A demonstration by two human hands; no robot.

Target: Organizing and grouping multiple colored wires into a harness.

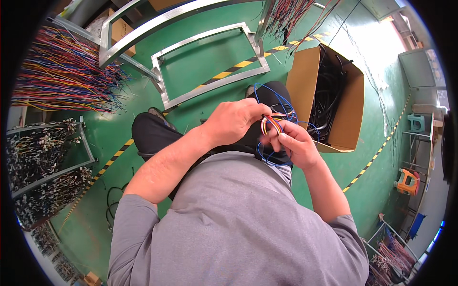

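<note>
Pinching a small bundle of coloured wires (pixel 271 125) at centre frame, left hand (pixel 232 121) and right hand (pixel 295 144) both grip it closed, seemingly to keep the ends together. Blue wire loops (pixel 279 102) spill around the fingers. Cardboard box (pixel 329 97) of black cables sits upper right, metal frame (pixel 210 66) above.

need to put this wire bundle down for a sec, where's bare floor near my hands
Both hands, left and right, pinch the wire bundle. Bare green floor lies between the metal frame and your knees, and right of the cardboard box up to the striped line. Crowded: the wire racks at left, and the box, full of black cables.
</note>
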